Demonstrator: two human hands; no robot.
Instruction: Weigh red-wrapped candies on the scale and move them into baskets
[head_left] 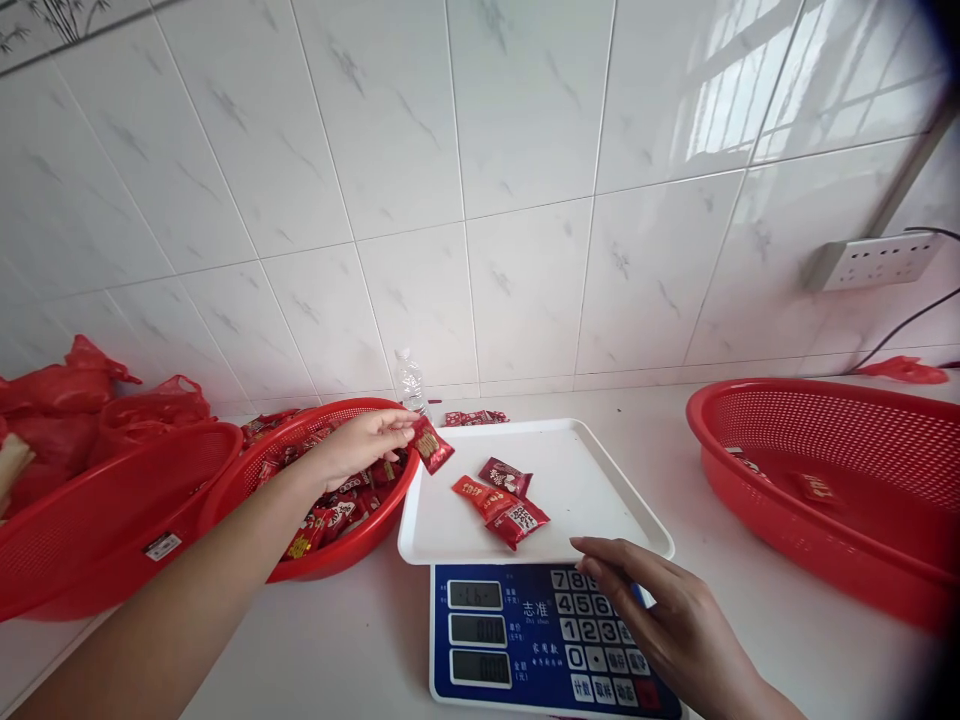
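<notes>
Between the fingertips of my left hand (367, 445) is a small red candy packet (433, 445), held over the left edge of a white tray (600, 490). Several more red packets (510, 505) lie on the tray, which sits on a blue digital scale (525, 640). My right hand (667, 620) hovers above the scale's keypad beside the tray's front edge, its fingers extended and holding nothing. Beneath my left forearm stands a red basket (382, 535) full of similar packets, partly hidden by the arm.
At the right is another red basket (750, 520) with a few packets in it. A further red basket (90, 560) and red plastic bags (67, 390) occupy the left. Near the tiled wall are a clear bottle (409, 380) and a packet strip (475, 418). A power strip (874, 262) hangs on the wall.
</notes>
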